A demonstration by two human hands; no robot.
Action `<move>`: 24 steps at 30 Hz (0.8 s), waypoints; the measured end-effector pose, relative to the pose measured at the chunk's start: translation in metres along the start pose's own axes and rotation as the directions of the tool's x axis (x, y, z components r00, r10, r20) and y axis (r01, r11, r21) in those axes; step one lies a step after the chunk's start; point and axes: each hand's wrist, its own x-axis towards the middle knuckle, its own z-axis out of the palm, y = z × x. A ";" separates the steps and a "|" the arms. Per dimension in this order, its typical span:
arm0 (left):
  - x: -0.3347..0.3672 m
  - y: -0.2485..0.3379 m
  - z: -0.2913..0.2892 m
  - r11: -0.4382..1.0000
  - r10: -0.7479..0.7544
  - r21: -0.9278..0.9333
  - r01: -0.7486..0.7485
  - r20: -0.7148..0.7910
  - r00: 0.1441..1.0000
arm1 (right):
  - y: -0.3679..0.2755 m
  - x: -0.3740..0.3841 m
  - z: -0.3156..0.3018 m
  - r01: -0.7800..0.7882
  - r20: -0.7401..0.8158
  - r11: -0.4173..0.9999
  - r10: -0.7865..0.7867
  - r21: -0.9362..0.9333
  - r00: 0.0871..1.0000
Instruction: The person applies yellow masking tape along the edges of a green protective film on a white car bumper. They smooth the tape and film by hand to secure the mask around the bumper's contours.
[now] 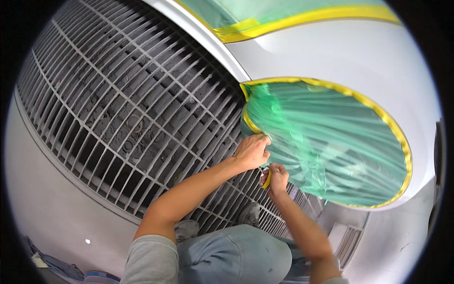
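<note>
Beside the green plastic point(345, 142), the right hand point(279, 179) grips a tape roll point(267, 179); whether the left hand point(253, 151) pinches anything is unclear, and uneven pulling could crease the plastic.

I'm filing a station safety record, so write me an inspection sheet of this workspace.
Surface: white curved panel; metal floor grating below.
Job's things: green film over an oval area, edged with yellow tape; tape roll, yellow.
Clutter: grey rings beneath the grating; small white scrap on the pale floor.
Hands: left hand curled at the film's near edge, its hold unclear; right hand holds the tape roll.
Cables: nothing seen.
Surroundings: the person's shoes at the grating; crumpled dark item at lower left, unidentified.
</note>
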 end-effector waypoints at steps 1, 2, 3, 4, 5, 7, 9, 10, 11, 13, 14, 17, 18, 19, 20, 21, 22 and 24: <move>-0.008 0.008 -0.001 0.998 -0.031 0.054 0.029 0.032 0.999 | 0.000 -0.007 -0.009 -0.017 0.109 0.997 0.025 -0.078 0.994; -0.017 0.014 -0.002 0.998 -0.009 0.059 0.006 0.060 0.998 | 0.000 -0.011 -0.016 0.027 0.199 0.983 0.010 -0.183 0.980; -0.026 0.021 -0.002 0.998 0.007 0.066 -0.014 0.102 0.995 | -0.001 -0.014 -0.021 0.132 0.317 0.967 -0.057 -0.218 0.947; -0.033 0.027 0.000 0.999 0.012 0.048 -0.017 0.120 0.993 | -0.001 -0.017 -0.027 0.215 0.405 0.947 -0.104 -0.239 0.908; -0.039 0.031 0.001 0.997 -0.028 0.078 0.015 0.177 0.984 | -0.001 -0.019 -0.030 0.250 0.449 0.919 -0.093 -0.305 0.889; -0.048 0.039 0.009 0.989 -0.093 0.143 0.049 0.320 0.943 | -0.002 -0.017 -0.045 0.461 0.487 0.814 -0.261 -0.354 0.834; -0.048 0.048 0.021 0.969 -0.117 0.246 0.008 0.433 0.894 | 0.001 -0.013 -0.064 0.546 0.538 0.801 -0.355 -0.246 0.764; -0.046 0.055 0.026 0.973 -0.131 0.229 0.025 0.465 0.876 | 0.004 -0.011 -0.076 0.523 0.549 0.834 -0.359 -0.175 0.755; -0.041 0.066 0.038 0.973 -0.147 0.227 0.033 0.508 0.849 | 0.011 -0.011 -0.091 0.445 0.516 0.879 -0.305 -0.171 0.801; -0.030 0.092 0.060 0.975 -0.136 0.219 0.025 0.507 0.851 | 0.024 -0.007 -0.124 0.336 0.458 0.939 -0.267 -0.075 0.848; -0.021 0.110 0.075 0.960 -0.163 0.280 -0.012 0.593 0.788 | 0.031 -0.003 -0.140 0.251 0.411 0.968 -0.223 -0.013 0.884; 0.003 0.167 0.117 0.874 -0.288 0.463 -0.151 0.741 0.607 | 0.053 0.015 -0.179 0.114 0.363 0.960 -0.205 0.257 0.909; 0.007 0.187 0.137 0.848 -0.296 0.482 -0.223 0.777 0.556 | 0.066 0.017 -0.189 0.107 0.323 0.941 -0.214 0.320 0.922; 0.011 0.208 0.156 0.815 -0.299 0.493 -0.303 0.807 0.510 | 0.078 0.022 -0.199 0.112 0.277 0.922 -0.224 0.370 0.934; 0.015 0.232 0.168 0.841 -0.179 0.413 -0.351 0.823 0.540 | 0.084 0.021 -0.207 0.153 0.237 0.905 -0.262 0.398 0.936; 0.013 0.258 0.184 0.898 -0.033 0.296 -0.326 0.783 0.621 | 0.095 0.021 -0.215 0.120 0.214 0.884 -0.238 0.452 0.947; 0.011 0.286 0.195 0.880 0.111 0.246 -0.407 0.726 0.679 | 0.106 0.019 -0.225 0.110 0.187 0.866 -0.226 0.487 0.956; 0.008 0.352 0.204 0.778 0.421 0.185 -0.600 0.555 0.717 | 0.125 0.017 -0.244 0.017 0.195 0.817 -0.158 0.576 0.968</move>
